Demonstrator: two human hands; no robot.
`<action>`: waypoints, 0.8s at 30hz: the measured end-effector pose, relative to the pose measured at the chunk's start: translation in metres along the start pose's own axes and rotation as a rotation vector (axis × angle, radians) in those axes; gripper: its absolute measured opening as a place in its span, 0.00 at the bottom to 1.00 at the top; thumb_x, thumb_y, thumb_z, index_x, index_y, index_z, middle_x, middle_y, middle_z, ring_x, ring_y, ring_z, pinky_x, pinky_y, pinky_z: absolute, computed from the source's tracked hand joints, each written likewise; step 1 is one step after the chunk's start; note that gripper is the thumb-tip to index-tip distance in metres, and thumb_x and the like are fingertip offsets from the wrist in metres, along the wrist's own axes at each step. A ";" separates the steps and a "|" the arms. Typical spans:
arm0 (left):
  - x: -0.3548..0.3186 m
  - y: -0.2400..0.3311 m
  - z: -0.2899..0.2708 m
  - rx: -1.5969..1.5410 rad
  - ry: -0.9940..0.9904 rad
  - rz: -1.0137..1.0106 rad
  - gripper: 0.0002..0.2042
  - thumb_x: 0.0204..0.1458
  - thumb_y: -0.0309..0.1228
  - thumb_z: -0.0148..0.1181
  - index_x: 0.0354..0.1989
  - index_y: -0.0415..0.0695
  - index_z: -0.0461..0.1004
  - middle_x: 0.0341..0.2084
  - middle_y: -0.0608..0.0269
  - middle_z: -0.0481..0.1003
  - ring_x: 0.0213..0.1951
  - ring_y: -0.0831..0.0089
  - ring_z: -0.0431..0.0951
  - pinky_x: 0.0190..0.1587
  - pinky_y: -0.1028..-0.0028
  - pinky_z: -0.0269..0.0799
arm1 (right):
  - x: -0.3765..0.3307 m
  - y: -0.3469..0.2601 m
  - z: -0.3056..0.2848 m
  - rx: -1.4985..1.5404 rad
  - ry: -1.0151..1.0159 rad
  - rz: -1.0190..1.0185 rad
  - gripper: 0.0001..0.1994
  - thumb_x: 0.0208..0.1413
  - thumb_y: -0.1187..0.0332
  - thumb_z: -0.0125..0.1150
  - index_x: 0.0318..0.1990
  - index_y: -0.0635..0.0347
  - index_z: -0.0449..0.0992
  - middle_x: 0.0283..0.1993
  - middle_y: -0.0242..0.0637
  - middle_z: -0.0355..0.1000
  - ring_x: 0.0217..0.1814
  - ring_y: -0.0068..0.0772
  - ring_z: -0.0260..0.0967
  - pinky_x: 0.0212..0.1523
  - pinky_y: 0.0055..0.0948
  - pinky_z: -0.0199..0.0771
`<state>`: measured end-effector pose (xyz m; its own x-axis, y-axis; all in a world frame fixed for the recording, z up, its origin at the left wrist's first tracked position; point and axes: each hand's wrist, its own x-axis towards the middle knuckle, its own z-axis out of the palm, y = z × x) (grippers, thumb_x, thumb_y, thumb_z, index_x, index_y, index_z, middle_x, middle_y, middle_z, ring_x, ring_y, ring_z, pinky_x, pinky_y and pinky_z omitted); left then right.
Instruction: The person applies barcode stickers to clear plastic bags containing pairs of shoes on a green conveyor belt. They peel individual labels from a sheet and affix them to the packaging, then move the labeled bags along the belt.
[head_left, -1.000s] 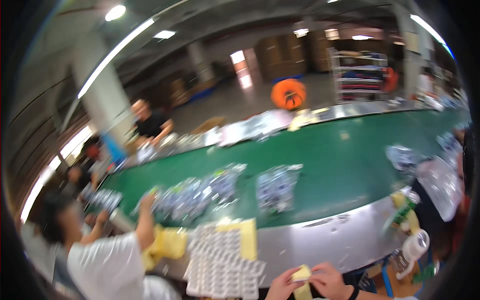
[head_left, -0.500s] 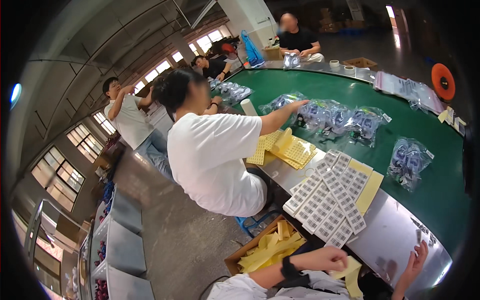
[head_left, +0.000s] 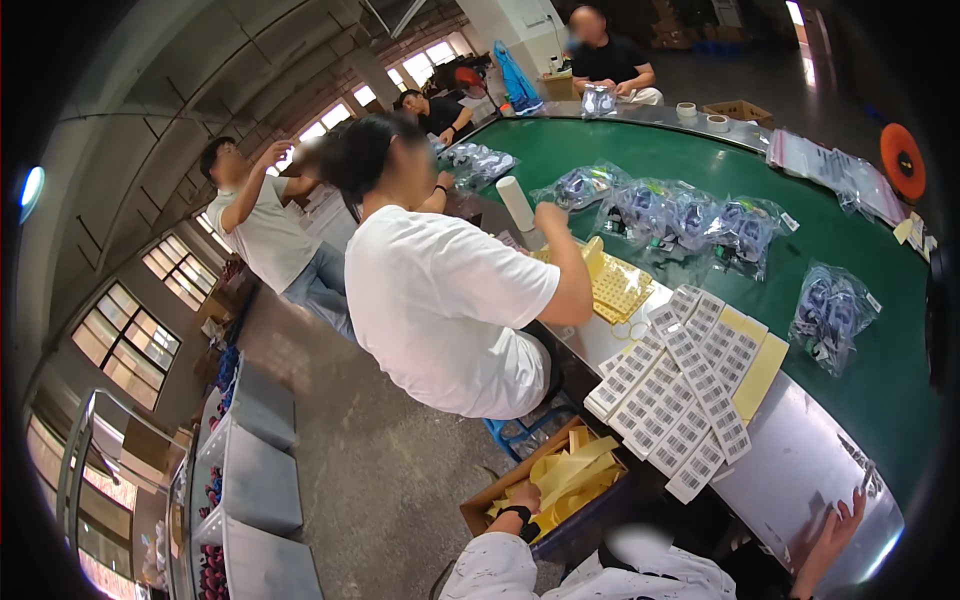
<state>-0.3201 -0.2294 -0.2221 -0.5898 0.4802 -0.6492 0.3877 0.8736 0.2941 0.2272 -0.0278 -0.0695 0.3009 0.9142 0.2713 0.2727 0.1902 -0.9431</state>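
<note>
**Yellow strips in the box, one hand down among them**

Yellow strips point(head_left: 565, 478) lie heaped in a cardboard box point(head_left: 480, 512) that sits on the floor just off the near edge of the table point(head_left: 800, 470). The left hand point(head_left: 523, 497), a dark band at its wrist, reaches down to the strips at the box's near rim; whether its fingers have closed on any cannot be told, since the hand is seen from behind. The right hand point(head_left: 838, 527) is spread wide, fingers apart, resting at the table's near metal edge and holding nothing.

Beyond that edge, sheets of small printed labels point(head_left: 680, 385) fan across the metal, some on yellow backing. Farther in, clear bags of blue parts point(head_left: 830, 305) lie on the green surface. A seated person in a white shirt point(head_left: 440, 300) works at the table to the left, one arm raised over a yellow perforated tray point(head_left: 618, 285).

The step looks like dipping into the box. The next move would call for a sure pinch on one strip, so the loose heap does not come up tangled.
</note>
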 end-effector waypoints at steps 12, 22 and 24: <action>0.018 -0.058 0.000 0.200 0.379 -0.048 0.12 0.44 0.27 0.54 0.38 0.42 0.76 0.34 0.46 0.76 0.40 0.51 0.75 0.45 0.60 0.70 | -0.003 -0.010 0.003 0.014 -0.020 0.021 0.23 0.57 0.77 0.43 0.62 0.62 0.53 0.62 0.39 0.54 0.52 0.30 0.58 0.55 0.27 0.57; 0.011 -0.049 -0.007 0.265 0.380 0.087 0.08 0.40 0.30 0.59 0.30 0.41 0.79 0.32 0.51 0.77 0.37 0.53 0.76 0.42 0.62 0.72 | -0.003 -0.008 0.003 0.028 -0.024 0.042 0.23 0.57 0.77 0.44 0.61 0.62 0.54 0.61 0.37 0.55 0.50 0.28 0.58 0.54 0.25 0.58; 0.008 -0.043 -0.009 0.266 0.376 0.096 0.09 0.39 0.31 0.61 0.30 0.42 0.79 0.31 0.52 0.77 0.37 0.54 0.76 0.42 0.62 0.71 | -0.003 -0.007 0.002 0.030 -0.023 0.040 0.23 0.57 0.77 0.44 0.61 0.62 0.54 0.61 0.37 0.55 0.50 0.28 0.58 0.54 0.25 0.58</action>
<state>-0.3477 -0.2627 -0.2338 -0.7394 0.5955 -0.3141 0.5918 0.7973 0.1187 0.2223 -0.0308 -0.0642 0.2897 0.9293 0.2292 0.2330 0.1638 -0.9586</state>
